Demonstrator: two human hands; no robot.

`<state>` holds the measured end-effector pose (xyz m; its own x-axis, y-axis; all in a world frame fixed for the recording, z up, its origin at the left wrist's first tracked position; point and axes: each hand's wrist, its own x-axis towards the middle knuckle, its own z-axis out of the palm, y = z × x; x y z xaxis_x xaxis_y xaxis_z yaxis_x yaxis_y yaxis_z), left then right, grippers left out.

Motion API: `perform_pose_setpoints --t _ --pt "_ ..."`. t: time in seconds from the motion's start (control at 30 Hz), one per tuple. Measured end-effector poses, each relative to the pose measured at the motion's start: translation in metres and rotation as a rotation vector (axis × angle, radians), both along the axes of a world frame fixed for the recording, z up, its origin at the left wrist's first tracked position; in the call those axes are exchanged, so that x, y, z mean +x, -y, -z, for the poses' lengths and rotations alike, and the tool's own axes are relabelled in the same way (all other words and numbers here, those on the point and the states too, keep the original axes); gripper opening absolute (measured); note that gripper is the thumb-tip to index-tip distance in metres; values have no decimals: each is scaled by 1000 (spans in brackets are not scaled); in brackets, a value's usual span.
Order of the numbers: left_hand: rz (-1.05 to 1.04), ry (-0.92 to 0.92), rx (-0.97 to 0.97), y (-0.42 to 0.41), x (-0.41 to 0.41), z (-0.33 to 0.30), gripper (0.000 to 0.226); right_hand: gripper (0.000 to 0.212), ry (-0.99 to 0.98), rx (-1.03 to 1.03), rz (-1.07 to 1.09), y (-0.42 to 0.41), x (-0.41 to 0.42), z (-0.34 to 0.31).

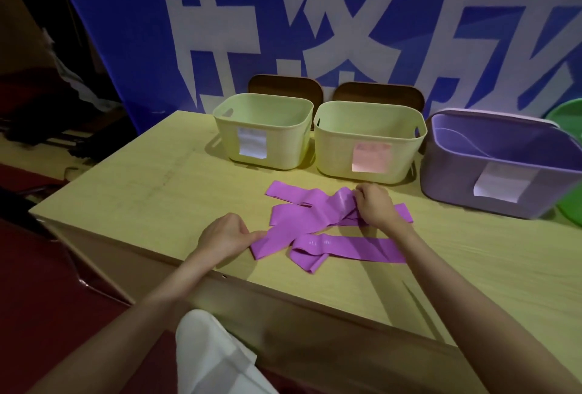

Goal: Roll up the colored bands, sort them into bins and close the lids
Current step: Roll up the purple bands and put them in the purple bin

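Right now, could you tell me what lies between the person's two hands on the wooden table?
In the head view, only loose purple elastic bands span from left hand to right hand.

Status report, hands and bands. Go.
Left hand pinches a purple band end; right hand grips the pile. Nothing rolled. Three bins open. No obstruction.

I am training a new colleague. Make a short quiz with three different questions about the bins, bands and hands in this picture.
1. True or false: the purple bands are already rolled up.
2. How many bins stand open on the table?
3. Which hand holds the bands nearest the purple bin: A) left hand B) right hand?

Key: 1 false, they lie flat and tangled. 2 three: two pale green bins and one purple. 3 B.
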<state>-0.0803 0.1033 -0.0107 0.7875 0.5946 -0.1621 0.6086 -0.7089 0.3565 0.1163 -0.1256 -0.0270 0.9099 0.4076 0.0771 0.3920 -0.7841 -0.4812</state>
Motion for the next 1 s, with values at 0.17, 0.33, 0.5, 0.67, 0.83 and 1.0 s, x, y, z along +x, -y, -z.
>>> perform_pose_setpoints --t 0.17,0.33,0.5,0.67,0.83,1.0 --pt "26 21 -19 9 -2 1 25 40 -38 13 32 -2 7 6" --pt "13 132 -150 11 -3 5 37 23 -45 122 -4 1 4 5" --pt "-35 212 -305 15 -2 11 52 24 -31 396 -12 10 -14 0" --pt "-157 311 -521 14 -3 17 47 36 -27 642 -42 24 -28 -16" --pt "-129 456 -540 9 -3 5 28 37 -11 708 -84 45 -31 -28" --pt "-104 627 -521 7 -1 -18 22 21 -157 866 -52 65 -31 -34"
